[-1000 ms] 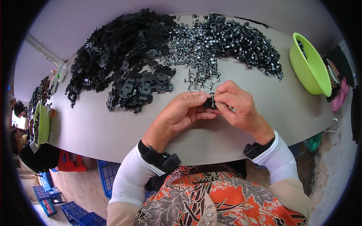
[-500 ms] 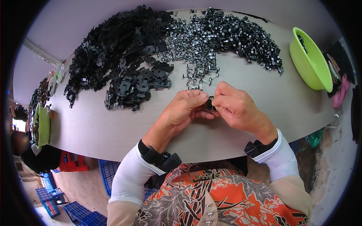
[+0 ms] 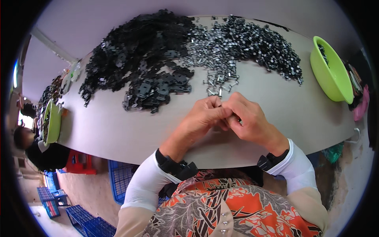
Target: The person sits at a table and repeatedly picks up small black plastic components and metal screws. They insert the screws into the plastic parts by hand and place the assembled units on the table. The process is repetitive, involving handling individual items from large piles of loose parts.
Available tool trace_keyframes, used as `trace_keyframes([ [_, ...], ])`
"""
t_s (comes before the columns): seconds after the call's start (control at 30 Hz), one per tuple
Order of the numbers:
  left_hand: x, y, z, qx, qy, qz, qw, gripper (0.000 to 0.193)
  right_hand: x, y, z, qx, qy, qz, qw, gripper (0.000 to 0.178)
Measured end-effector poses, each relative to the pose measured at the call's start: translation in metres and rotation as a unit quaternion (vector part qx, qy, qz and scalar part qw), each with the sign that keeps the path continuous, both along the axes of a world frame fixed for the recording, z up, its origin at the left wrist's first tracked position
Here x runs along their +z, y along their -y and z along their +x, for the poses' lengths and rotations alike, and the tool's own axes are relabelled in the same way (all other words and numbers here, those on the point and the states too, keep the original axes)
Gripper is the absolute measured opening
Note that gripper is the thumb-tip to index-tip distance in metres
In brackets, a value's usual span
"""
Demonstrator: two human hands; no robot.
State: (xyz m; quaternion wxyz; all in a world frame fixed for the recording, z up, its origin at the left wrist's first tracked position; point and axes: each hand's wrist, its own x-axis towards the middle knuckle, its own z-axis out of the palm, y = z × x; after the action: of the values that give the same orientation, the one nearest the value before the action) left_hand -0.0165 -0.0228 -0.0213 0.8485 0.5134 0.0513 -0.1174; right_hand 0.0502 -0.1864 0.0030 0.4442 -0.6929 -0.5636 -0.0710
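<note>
The left hand (image 3: 205,115) and the right hand (image 3: 252,120) meet over the near part of the grey table (image 3: 106,128), thumbs and fingers bent and tips touching. Between the curled fingers of the right hand a small dark piece (image 3: 239,119) just shows, pinched there and mostly covered by the fingers, so its exact kind is hidden. The left thumb and fingers press in from the other side, but I cannot tell whether they grip the piece too or only rest against it.

Just beyond the fingertips lie a few loose wheel-and-axle sets (image 3: 222,85), thin silvery rods with small black wheels at their ends. They run back into a large heap of wheel-and-axle sets (image 3: 254,49) that spreads ahead of both hands and off to the right. Ahead and to the left of the left hand is a small cluster of flat black plastic plates (image 3: 158,90), with cut-outs in them, and past it a much larger black heap (image 3: 134,51) of similar parts.

Well to the right of the right hand stands a lime-green basin (image 3: 331,77) with some dark parts inside. Far to the left of the left hand is another green basin (image 3: 55,125), near a seated person in dark clothing (image 3: 49,156). Behind each hand, a black strap-mounted device (image 3: 179,170) sits at the wrist beside a white sleeve (image 3: 144,181)
</note>
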Motion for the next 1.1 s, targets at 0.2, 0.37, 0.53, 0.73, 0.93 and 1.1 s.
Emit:
trace_keyframes([
  [0.2,0.010,-0.010,-0.036,0.122,0.015,0.080,0.989,0.019,0.003,-0.002,-0.005,0.057,-0.212,0.013,0.976,0.021],
  [0.37,0.029,-0.044,-0.133,0.196,-0.022,0.230,0.953,0.017,-0.025,0.005,0.038,-0.051,-0.118,-0.004,0.992,0.016],
  [0.53,0.026,-0.097,-0.249,0.220,-0.203,0.366,0.881,0.017,-0.027,-0.014,0.035,0.003,-0.044,-0.021,0.999,0.027],
  [0.73,0.027,-0.106,-0.252,0.231,-0.212,0.542,0.780,0.019,-0.028,-0.027,0.033,0.030,0.032,-0.108,0.993,0.032],
  [0.93,0.058,-0.088,-0.099,0.186,0.098,0.628,0.749,0.013,-0.031,-0.033,0.040,0.019,0.029,-0.093,0.995,0.031],
  [1.1,0.035,-0.094,0.009,0.166,0.148,0.773,0.594,0.023,-0.028,-0.037,0.041,0.003,0.022,-0.133,0.991,0.021],
])
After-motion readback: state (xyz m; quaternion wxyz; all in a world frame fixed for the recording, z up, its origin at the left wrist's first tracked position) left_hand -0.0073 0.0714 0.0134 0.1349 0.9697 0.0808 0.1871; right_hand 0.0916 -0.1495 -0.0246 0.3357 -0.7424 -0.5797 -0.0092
